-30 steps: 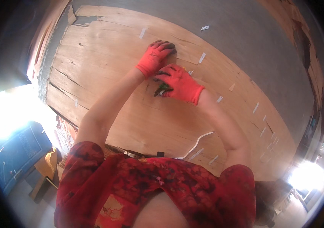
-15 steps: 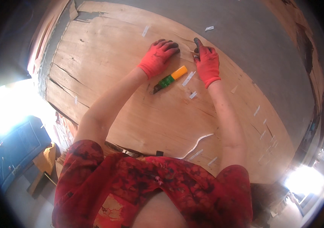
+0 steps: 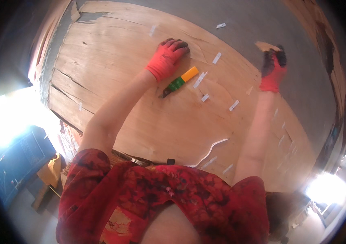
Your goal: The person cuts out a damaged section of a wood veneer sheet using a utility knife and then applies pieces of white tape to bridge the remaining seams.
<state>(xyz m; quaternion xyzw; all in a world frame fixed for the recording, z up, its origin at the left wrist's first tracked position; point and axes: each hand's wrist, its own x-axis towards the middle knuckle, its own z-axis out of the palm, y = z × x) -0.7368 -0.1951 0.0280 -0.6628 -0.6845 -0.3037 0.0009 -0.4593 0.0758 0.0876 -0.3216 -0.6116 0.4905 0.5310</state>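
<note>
My left hand (image 3: 167, 59), in a red glove with dark fingertips, lies on a large thin wood veneer sheet (image 3: 140, 126), its fingers stretched forward and holding nothing. Out to the right, over the grey surface beyond the sheet's curved edge, my right hand (image 3: 273, 71) wears a matching glove. Its fingers are closed on a small tan veneer scrap (image 3: 267, 46) that sticks out past the fingertips; the hand is slightly blurred. Near my left hand, a short knife (image 3: 181, 82) rests on the sheet, with a green and yellow handle and a dark blade end.
White tape pieces (image 3: 199, 80) dot the sheet, several toward the right. A curled white strip (image 3: 213, 148) lies near my body. Splits and torn edges show at the left. Grey surface (image 3: 303, 93) spreads beyond the sheet. A blue panelled object (image 3: 14, 162) stands low on the left.
My right hand has moved right, off the veneer sheet, carrying the scrap. White tape pieces that it and its forearm covered now show. My left hand has barely shifted.
</note>
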